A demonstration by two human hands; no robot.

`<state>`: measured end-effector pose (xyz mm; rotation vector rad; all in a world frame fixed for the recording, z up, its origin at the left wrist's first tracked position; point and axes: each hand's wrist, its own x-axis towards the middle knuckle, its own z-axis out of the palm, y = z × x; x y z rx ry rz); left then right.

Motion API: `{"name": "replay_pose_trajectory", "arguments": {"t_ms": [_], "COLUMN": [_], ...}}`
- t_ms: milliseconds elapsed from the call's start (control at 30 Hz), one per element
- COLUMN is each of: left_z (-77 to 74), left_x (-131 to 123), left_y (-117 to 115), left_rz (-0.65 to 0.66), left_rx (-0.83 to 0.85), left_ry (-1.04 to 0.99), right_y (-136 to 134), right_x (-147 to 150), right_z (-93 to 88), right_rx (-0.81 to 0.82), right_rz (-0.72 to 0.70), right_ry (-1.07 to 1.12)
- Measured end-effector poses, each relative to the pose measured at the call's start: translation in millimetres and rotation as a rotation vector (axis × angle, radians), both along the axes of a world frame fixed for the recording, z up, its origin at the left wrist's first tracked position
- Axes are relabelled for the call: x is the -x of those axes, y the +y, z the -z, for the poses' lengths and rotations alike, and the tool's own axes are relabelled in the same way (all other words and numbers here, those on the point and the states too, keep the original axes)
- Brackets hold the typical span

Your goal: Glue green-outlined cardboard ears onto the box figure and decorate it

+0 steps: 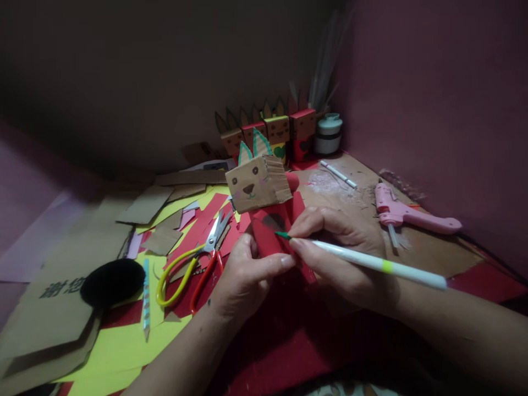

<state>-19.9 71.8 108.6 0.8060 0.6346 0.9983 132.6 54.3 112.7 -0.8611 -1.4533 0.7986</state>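
Observation:
My left hand (251, 269) is closed round the lower red body of a cardboard animal figure (251, 184). The figure has a box head with a drawn face and two green-edged ears. On its red front is a dark patch (273, 221). Between thumb and fingers, my right hand (342, 247) grips a white marker (371, 261) with a yellow-green band. The marker's green tip touches or hovers just over the red front, beside the dark patch; which one I cannot tell.
Scissors (212, 242) with yellow and red handles lie left, near a pencil (146, 302), a black oval (112, 281) and paper scraps. A pink glue gun (412, 212) rests right. Several similar figures (276, 129) and a lidded jar (329, 135) stand behind. Another marker (338, 174) lies nearby.

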Motion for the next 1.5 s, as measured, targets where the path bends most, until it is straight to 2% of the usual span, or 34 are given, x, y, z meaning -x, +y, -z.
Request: {"name": "replay_pose_trajectory", "arguments": {"t_ms": [533,667,833,1000,1133,1500], "left_z": [-2.5,-3.3,-2.6,-2.9,-2.0,-3.4], "left_x": [0.1,-1.7,-1.0,0.2,0.6,-0.1], "left_y": [-1.7,-2.1,-1.3,-1.5,-0.9,0.4], "left_rz": [-0.028,-0.045,-0.033,-0.023,-0.023,-0.021], "left_rx": [-0.004,0.026,0.005,0.018,0.010,0.017], "left_ry": [0.034,0.063,0.052,0.036,0.020,0.010], "right_y": [-0.6,-0.2,0.2,-0.3,-1.5,-0.8], "right_x": [-0.8,-1.1,-1.9,-2.5,-2.7,0.4], "right_z": [1.5,2.5,1.8,1.5,0.3,1.3], "right_rx": [0.001,0.007,-0.027,0.005,0.005,0.036], "right_rz": [-0.010,0.032,-0.018,0.019,-0.025,0.008], "right_ry": [0.014,0.060,-0.046,0.006,-0.011,0.058]}}
